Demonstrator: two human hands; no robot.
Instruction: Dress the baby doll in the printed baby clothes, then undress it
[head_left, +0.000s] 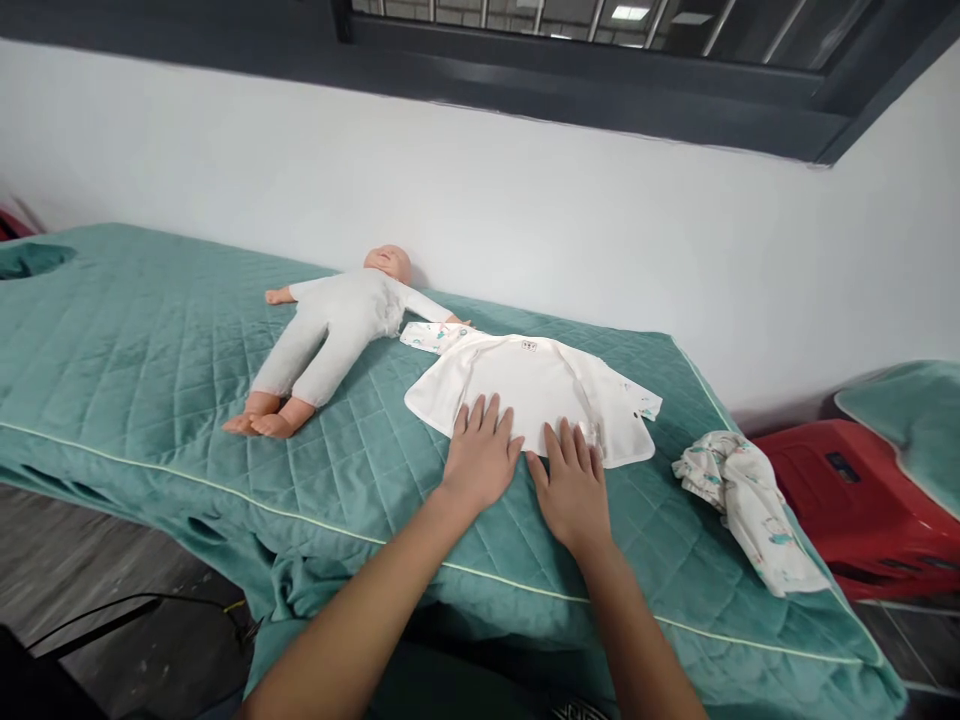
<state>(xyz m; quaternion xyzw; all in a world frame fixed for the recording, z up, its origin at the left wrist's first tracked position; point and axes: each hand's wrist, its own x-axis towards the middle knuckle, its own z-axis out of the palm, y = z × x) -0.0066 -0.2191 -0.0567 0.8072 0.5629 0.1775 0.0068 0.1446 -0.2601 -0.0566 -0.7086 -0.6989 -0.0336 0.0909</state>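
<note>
A white baby shirt [517, 380] lies spread open on the green quilted bed cover [360, 440], its printed sleeves out to both sides. My left hand [482, 455] rests flat on the shirt's lower edge, fingers stretched out. Beside it, my right hand [572, 485] lies palm down on the same edge, its fingers spread. Neither hand grips anything. To the left of the shirt, a baby doll [345, 310] in a white body lies on its back, head toward the wall. One doll hand touches or nearly touches the shirt's left sleeve.
A crumpled printed baby garment [750, 500] lies at the bed's right end. Beyond that edge stands a red plastic stool [847, 500] with green cloth over part of it. A white wall [600, 230] and a dark window frame [600, 85] run behind the bed.
</note>
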